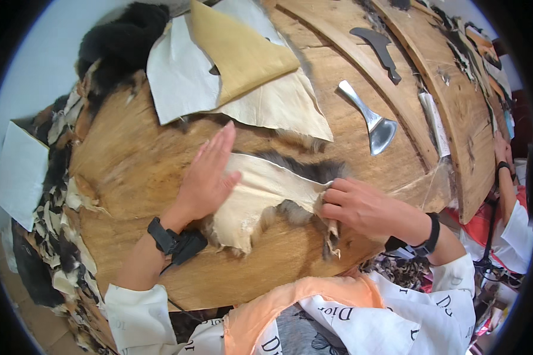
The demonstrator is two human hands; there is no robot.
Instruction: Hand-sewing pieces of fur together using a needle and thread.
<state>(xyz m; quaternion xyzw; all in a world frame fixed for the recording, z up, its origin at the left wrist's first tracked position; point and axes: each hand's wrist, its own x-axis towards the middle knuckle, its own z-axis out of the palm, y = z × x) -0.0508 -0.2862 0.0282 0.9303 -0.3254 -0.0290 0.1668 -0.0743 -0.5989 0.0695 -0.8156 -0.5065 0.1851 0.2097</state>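
A small piece of fur pelt [257, 189] lies on the wooden table in front of me, its pale skin side up. Grey-brown fur shows along its far edge and in the notch at its near edge. My left hand [206, 180] rests with fingers stretched out at the pelt's left end, its thumb over the skin. At the opposite end, my right hand [356, 204] has its fingers closed on the pelt's narrow part, where a curled strip hangs toward me. Beyond my right hand lies a metal fan-bladed knife [379, 131].
Yellow [243, 56] and white pattern sheets [180, 77] lie on a larger pelt [278, 109]. A dark T-shaped tool [379, 50] and a long wooden strip [361, 71] lie at the far right. Fur scraps [59, 236] line the left edge. Another person's hand [502, 148] is at right.
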